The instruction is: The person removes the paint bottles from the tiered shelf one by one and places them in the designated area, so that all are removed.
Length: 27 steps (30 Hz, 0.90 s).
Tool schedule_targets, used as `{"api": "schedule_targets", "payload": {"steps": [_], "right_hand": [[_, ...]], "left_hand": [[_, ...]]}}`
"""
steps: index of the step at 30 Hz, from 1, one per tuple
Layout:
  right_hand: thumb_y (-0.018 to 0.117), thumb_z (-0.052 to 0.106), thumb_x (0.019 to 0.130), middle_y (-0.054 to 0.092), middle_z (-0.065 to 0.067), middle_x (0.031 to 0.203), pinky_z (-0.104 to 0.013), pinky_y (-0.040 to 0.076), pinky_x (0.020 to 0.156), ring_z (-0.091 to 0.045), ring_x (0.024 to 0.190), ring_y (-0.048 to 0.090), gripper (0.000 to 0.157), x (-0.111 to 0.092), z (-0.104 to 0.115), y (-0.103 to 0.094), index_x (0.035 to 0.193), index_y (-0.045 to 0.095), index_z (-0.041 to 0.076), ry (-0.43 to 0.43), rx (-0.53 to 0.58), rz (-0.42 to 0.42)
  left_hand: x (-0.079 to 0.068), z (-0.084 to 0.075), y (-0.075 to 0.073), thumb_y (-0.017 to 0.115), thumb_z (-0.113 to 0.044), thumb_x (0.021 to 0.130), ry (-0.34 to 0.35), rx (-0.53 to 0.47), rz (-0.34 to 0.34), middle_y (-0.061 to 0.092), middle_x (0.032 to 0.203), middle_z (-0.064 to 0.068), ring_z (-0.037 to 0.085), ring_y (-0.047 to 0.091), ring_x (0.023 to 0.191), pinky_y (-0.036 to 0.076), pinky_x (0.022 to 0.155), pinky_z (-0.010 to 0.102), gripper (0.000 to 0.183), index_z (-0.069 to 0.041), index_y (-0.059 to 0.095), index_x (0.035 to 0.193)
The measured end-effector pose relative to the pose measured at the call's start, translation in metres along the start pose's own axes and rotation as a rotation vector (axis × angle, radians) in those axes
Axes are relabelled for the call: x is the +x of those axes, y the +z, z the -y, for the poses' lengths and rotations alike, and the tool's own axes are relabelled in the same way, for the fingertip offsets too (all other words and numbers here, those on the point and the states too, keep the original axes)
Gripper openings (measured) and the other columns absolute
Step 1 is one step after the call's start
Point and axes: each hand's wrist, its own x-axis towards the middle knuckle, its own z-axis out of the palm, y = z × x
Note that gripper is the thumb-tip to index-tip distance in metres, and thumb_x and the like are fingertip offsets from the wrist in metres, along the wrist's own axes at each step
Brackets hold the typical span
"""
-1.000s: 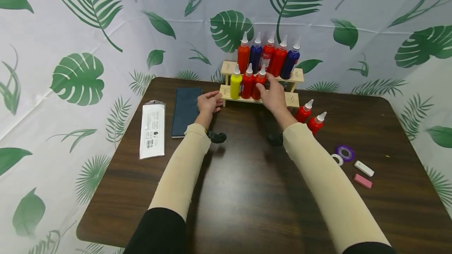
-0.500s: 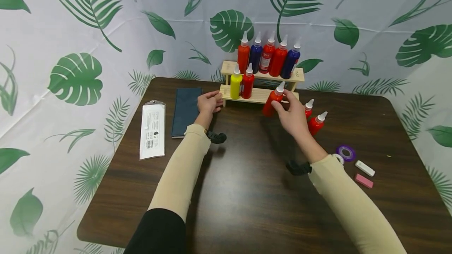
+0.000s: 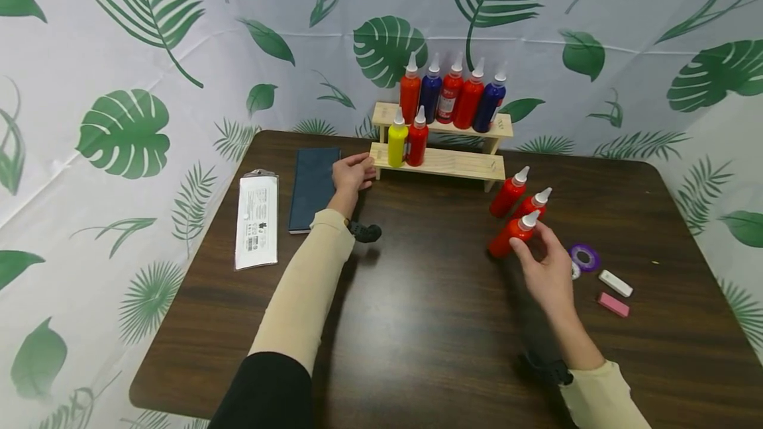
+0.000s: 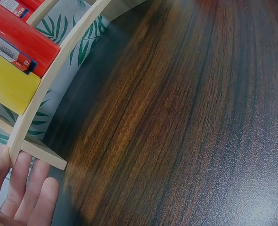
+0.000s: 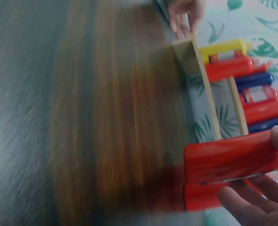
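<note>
My right hand [image 3: 550, 273] pinches a red squeeze bottle [image 3: 508, 237] with a white nozzle near its top, in front of two more red bottles [image 3: 506, 198] on the table. In the right wrist view, that held bottle [image 5: 231, 157] lies between thumb and fingers. At the rack's left end, my left hand [image 3: 352, 174] grips the lower shelf of the two-tier wooden rack [image 3: 459, 163], its thumb and fingers at the shelf end [image 4: 17, 143]. A yellow bottle [image 3: 396, 146] and a red one [image 3: 416, 145] stand on that shelf. Red, orange-red and blue bottles [image 3: 450, 99] line the upper shelf.
Left of the rack lie a dark blue notebook [image 3: 312, 187] and a white packet [image 3: 257, 220]. A purple tape roll [image 3: 585, 257], a white eraser [image 3: 615, 283] and a pink eraser [image 3: 613, 304] lie on the right. A leaf-print cloth [image 3: 334, 12] hangs behind the table.
My right hand has taken a red bottle off the lower shelf and carried it right and toward me, beside the two red bottles on the table. The left hand stays at the rack.
</note>
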Motion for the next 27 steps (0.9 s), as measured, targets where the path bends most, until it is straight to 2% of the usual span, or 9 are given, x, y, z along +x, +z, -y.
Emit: {"api": "schedule_targets", "payload": {"steps": [8,11,16,21,27], "right_hand": [[0.066,0.026,0.092,0.059,-0.017,0.129,-0.056,0.046,0.091,-0.038,0.111,0.059,0.050,-0.008,-0.011,-0.017,0.136,0.052,0.007,0.061,-0.044,-0.047],[0.066,0.025,0.091,0.060,-0.016,0.127,-0.045,0.048,0.087,-0.036,0.110,0.060,0.049,-0.007,-0.015,-0.018,0.135,0.053,0.007,0.072,-0.055,-0.066],[0.066,0.022,0.092,0.061,-0.017,0.127,-0.031,0.044,0.081,-0.035,0.111,0.060,0.049,-0.003,-0.020,-0.020,0.136,0.052,0.007,0.071,-0.060,-0.087],[0.065,0.021,0.092,0.060,-0.017,0.127,-0.032,0.045,0.083,-0.035,0.112,0.059,0.049,0.001,-0.024,-0.020,0.137,0.051,0.006,0.076,-0.059,-0.090],[0.064,0.022,0.093,0.059,-0.017,0.130,-0.044,0.047,0.088,-0.035,0.113,0.059,0.050,0.002,-0.028,-0.020,0.138,0.050,0.006,0.081,-0.051,-0.074]], "left_hand": [[-0.001,0.000,-0.001,0.072,-0.024,0.087,0.000,-0.013,0.003,0.073,0.095,0.009,0.019,0.072,0.081,0.059,0.069,0.035,0.021,-0.018,0.075,0.107],[-0.001,0.000,0.000,0.072,-0.025,0.087,-0.006,-0.013,0.004,0.073,0.096,0.010,0.020,0.072,0.082,0.058,0.071,0.036,0.022,-0.019,0.074,0.108],[-0.001,-0.001,0.000,0.072,-0.024,0.087,-0.005,-0.007,0.003,0.074,0.093,0.008,0.017,0.072,0.078,0.058,0.070,0.036,0.021,-0.018,0.075,0.107],[0.000,-0.002,0.001,0.072,-0.024,0.087,-0.002,-0.007,0.009,0.074,0.088,0.004,0.014,0.071,0.073,0.059,0.070,0.036,0.020,-0.018,0.075,0.106],[-0.001,-0.001,0.000,0.072,-0.025,0.087,-0.002,-0.003,0.008,0.074,0.088,0.004,0.017,0.072,0.077,0.058,0.071,0.036,0.020,-0.018,0.075,0.106]]}}
